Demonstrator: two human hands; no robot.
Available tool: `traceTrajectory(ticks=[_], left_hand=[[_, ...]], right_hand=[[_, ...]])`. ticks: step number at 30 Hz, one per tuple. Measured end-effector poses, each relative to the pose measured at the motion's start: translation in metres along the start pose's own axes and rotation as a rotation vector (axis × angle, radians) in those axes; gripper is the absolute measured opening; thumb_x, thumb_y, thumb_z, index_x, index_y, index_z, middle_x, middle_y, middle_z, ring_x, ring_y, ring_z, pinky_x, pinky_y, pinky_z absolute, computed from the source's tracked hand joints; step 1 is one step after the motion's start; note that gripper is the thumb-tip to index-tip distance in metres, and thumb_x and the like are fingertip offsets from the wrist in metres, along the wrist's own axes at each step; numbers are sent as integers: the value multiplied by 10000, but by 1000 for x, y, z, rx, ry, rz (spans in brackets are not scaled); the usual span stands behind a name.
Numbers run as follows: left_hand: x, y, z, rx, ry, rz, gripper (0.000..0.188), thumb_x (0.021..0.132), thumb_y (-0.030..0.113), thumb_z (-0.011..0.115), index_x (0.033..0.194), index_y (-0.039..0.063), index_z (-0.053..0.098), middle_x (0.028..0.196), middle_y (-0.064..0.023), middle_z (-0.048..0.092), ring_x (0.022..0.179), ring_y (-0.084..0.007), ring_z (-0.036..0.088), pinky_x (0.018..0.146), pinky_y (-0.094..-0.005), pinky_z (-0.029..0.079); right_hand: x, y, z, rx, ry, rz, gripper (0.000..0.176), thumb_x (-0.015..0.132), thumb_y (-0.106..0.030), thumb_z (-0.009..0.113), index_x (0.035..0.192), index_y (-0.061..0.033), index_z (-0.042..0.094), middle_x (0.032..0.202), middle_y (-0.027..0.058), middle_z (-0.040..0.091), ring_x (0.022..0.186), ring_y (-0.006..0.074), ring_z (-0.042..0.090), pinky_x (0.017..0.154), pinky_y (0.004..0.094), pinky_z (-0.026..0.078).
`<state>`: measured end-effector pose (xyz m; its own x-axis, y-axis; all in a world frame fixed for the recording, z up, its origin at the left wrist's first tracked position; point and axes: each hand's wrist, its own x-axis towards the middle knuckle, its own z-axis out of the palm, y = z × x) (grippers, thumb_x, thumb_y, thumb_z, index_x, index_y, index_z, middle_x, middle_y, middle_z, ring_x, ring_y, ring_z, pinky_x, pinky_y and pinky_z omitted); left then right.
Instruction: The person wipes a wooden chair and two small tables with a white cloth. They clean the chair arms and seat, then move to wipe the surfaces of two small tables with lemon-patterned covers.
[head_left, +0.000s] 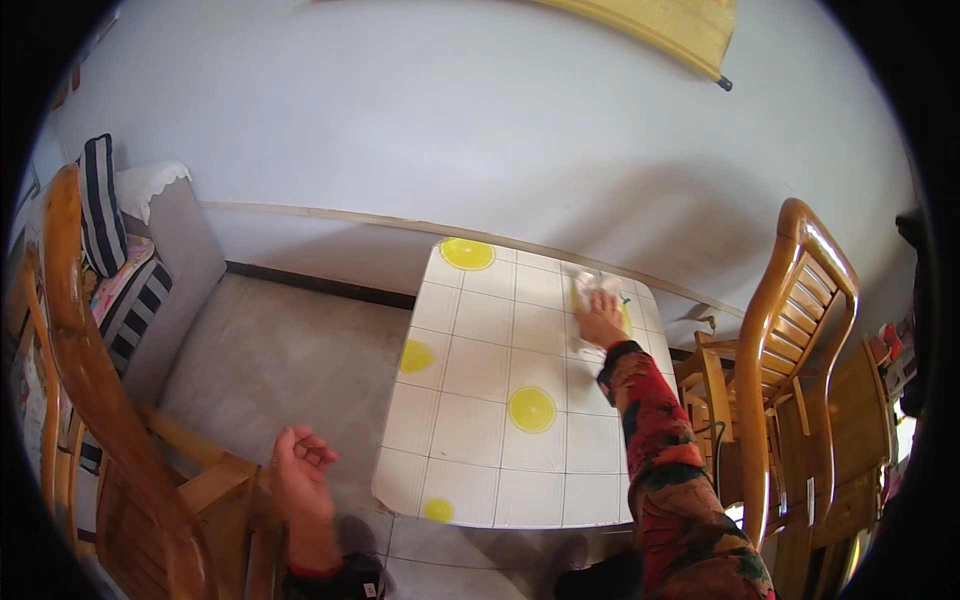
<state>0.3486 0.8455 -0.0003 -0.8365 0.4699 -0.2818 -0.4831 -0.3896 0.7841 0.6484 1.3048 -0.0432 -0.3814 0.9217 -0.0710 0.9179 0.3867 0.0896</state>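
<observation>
My right hand (602, 319) presses a crumpled whitish cloth (596, 283) onto the tabletop, near the far right corner. Part of the cloth is hidden under the palm, and its edges are blurred. The table (472, 427) has a white cover with a grid of thin lines and yellow lemon-slice prints. Off the table's left side, above the floor, hangs my left hand (304, 472) with nothing in it. Its fingers are loosely curled and a little apart.
Wooden slat-backed chairs stand at the right (795, 315) and at the near left (112, 405). A grey sofa (176, 277) with a striped cushion (103, 206) is at the far left. Behind the table runs a pale wall (420, 112), with a yellow hanging scroll (675, 30) above.
</observation>
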Motion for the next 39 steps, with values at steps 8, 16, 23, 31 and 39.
traceTrajectory(ticks=[8,16,23,31,39], left_hand=[[6,-1,16,7,29,-23,243,951,273,509,924,40,569,744,-61,578,667,-188,564,624,-318,474],[16,-17,24,17,-9,-32,241,948,285,514,923,52,569,742,-53,578,667,-184,560,635,-325,472],[20,-29,32,64,42,-33,247,943,316,530,913,75,574,745,-36,578,668,-172,554,641,-322,474],[14,-36,33,122,33,-21,264,940,334,538,923,74,580,751,-35,578,662,-173,554,639,-320,477],[9,-30,25,109,-11,22,259,941,316,538,920,61,581,752,-49,584,665,-175,566,633,-320,488]], right_hand=[[36,-238,-25,235,83,-323,680,973,-503,324,1510,-96,234,1591,129,148,1474,335,84,1178,485,117],[54,-229,-47,241,29,-400,663,968,-518,332,1516,-157,238,1599,78,147,1479,289,93,1186,441,128],[68,-77,-12,119,109,-193,629,960,-464,354,1505,-159,279,1583,106,205,1463,339,151,1170,469,170],[41,123,15,194,104,189,670,938,-513,361,1505,-166,276,1583,99,207,1453,346,173,1167,481,175],[30,103,4,203,25,342,728,931,-531,354,1521,-123,227,1597,118,146,1472,348,92,1175,489,120]])
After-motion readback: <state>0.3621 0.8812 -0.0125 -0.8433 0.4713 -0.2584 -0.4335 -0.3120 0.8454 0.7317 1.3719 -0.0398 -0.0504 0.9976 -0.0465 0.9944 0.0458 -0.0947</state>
